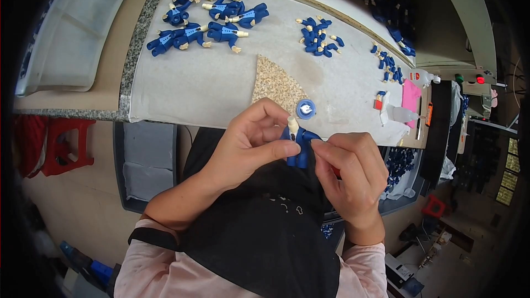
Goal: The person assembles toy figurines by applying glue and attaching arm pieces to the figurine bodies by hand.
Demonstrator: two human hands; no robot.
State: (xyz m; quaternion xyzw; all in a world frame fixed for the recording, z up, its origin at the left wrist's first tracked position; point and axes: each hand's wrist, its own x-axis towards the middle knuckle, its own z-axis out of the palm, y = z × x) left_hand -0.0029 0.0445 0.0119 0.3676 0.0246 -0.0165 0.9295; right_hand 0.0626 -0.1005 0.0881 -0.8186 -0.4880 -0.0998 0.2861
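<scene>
A small doll figure (300, 160) in a blue suit, with a cream neck peg and no head, is held upright in front of my apron. My left hand (248, 146) is closed on it, the thumb lying across its torso. Against the figure's side, the fingers of my right hand (353, 174) pinch the end of a blue doll arm (311, 136). Whether the arm is joined to the body is hard to tell. Just beyond my hands, a round blue cap (306, 109) with white stuff inside sits beside a wedge-shaped speckled stone piece (273, 83).
Several headless blue figures (223, 14) lie at the far left of the white-covered table (182, 85). Piles of blue doll arms (317, 38) lie farther back and right. Bottles (404, 114), pink cloth (411, 95) and an orange cutter (429, 114) are at the right. An open drawer (148, 185) is below left.
</scene>
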